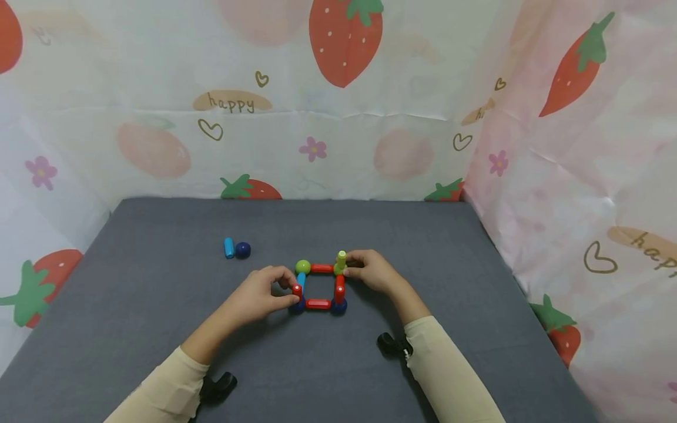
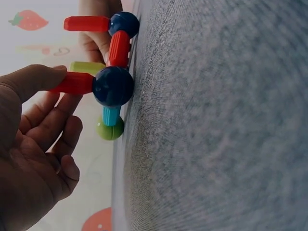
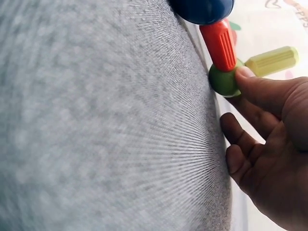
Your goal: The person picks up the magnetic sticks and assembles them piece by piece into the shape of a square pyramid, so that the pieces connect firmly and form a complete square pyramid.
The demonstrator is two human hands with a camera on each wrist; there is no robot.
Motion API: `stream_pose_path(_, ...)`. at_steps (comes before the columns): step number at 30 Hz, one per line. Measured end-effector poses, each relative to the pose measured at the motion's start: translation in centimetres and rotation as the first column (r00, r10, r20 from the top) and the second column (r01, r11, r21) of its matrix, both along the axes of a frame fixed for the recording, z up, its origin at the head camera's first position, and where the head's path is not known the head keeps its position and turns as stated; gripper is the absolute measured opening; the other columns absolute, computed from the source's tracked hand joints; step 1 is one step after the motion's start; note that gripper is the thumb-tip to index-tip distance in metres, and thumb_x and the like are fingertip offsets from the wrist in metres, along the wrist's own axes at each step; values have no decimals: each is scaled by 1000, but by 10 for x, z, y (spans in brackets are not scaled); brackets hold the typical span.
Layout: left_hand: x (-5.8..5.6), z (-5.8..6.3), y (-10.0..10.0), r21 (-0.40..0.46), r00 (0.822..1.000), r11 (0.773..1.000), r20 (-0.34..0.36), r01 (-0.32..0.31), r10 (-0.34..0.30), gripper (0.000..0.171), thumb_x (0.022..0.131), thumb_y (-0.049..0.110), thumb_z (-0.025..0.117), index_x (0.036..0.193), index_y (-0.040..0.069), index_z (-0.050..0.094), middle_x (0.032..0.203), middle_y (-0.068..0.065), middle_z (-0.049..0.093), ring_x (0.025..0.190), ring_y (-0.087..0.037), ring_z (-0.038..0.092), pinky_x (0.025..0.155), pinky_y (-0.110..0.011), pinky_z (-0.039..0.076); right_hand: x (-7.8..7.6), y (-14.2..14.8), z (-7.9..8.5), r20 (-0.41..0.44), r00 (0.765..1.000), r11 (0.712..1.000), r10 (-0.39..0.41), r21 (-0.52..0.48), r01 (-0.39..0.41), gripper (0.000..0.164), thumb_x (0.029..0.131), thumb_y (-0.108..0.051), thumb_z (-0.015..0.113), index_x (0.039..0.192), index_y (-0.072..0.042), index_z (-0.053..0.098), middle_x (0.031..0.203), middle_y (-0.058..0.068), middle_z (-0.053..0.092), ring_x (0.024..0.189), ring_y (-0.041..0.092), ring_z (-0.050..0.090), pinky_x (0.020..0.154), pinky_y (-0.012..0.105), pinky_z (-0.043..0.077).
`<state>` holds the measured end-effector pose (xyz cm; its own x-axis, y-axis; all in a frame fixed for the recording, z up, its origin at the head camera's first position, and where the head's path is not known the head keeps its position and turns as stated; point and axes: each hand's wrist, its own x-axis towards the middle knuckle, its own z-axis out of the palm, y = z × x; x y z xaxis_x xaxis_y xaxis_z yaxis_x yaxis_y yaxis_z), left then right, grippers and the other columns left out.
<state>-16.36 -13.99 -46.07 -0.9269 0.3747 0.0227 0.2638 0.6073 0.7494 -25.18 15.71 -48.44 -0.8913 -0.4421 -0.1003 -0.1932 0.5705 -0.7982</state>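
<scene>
A square frame of toy rods and balls, apparently a magnetic building set, lies on the table. Its front corners are dark blue balls (image 1: 339,307); the back left one is a green ball (image 1: 303,267). My left hand (image 1: 264,291) pinches an upright red rod (image 2: 77,83) standing on the front left blue ball (image 2: 113,86). At the back right corner, thumb and fingers of my right hand (image 1: 372,270) pinch another green ball (image 3: 224,79), from which a yellow-green rod (image 3: 273,61) rises. Another red rod (image 2: 86,23) stands on the front right ball. Red rods and one light blue rod (image 2: 111,115) form the sides.
Farther back and to the left, a loose light blue rod (image 1: 229,248) lies beside a dark blue ball (image 1: 243,250). Grey cloth covers the table (image 1: 158,329). Behind and at the sides hangs a strawberry-print sheet (image 1: 344,129).
</scene>
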Motion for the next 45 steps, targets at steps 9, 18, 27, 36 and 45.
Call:
stream_pose_path(9, 3, 5, 0, -32, 1000, 999, 22, 1, 0, 18, 88, 30, 83, 98, 29, 67, 105, -2, 65, 98, -21, 57, 77, -35, 49, 1, -5, 2, 4, 1000, 1000, 5, 19, -5, 27, 98, -17, 71, 124, -15, 73, 122, 4, 72, 109, 19, 67, 94, 40, 54)
stream_pose_path(18, 1, 10, -8, -46, 997, 997, 49, 54, -51, 18, 90, 28, 82, 103, 28, 69, 108, -2, 65, 103, -21, 55, 82, -37, 49, -1, -9, 3, -4, 1000, 1000, 28, 3, -28, 28, 98, -17, 70, 126, -13, 72, 123, 6, 71, 112, 22, 67, 96, 41, 53)
stream_pose_path(27, -16, 13, -23, -85, 998, 995, 27, 59, -57, 19, 94, 23, 77, 112, 19, 73, 112, 0, 68, 107, -23, 57, 88, -41, 49, -1, -10, 4, 5, 1000, 999, 31, 17, -31, 32, 98, -18, 70, 130, -11, 70, 126, 8, 70, 117, 24, 65, 101, 43, 51)
stream_pose_path(36, -56, 10, -16, -160, 997, 986, -38, 53, -60, 30, 98, 25, 72, 124, 11, 71, 121, -4, 70, 114, -27, 55, 96, -47, 49, -1, -8, 1, -2, 999, 999, 33, 0, -33, 31, 98, -17, 70, 129, -12, 70, 127, 7, 70, 117, 23, 65, 101, 44, 51)
stream_pose_path(45, -85, 0, -9, -164, 980, 967, 63, 196, -188, 31, 102, 21, 65, 132, 14, 68, 131, -3, 68, 126, -27, 57, 106, -50, 46, -2, -6, -4, -3, 999, 998, 41, -42, -41, 28, 99, -17, 70, 127, -12, 71, 121, 5, 72, 113, 20, 66, 98, 41, 52)
